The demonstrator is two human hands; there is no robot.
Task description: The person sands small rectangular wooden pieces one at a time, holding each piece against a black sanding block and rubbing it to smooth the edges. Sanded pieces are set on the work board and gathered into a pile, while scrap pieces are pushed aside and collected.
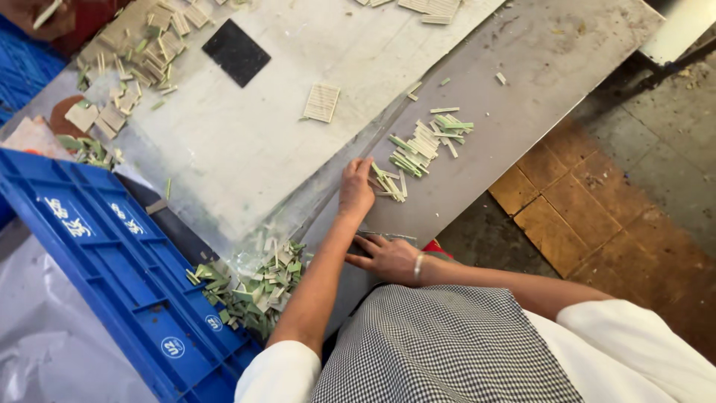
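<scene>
The single camera sat on the person's head and looked steeply down over the checked apron (440, 343) toward the grey table (537, 52), which ran off toward one o'clock. It was close, at arm's reach. A blue crate (112, 254) lay at eight o'clock, tiled floor (597, 216) at three o'clock.
</scene>
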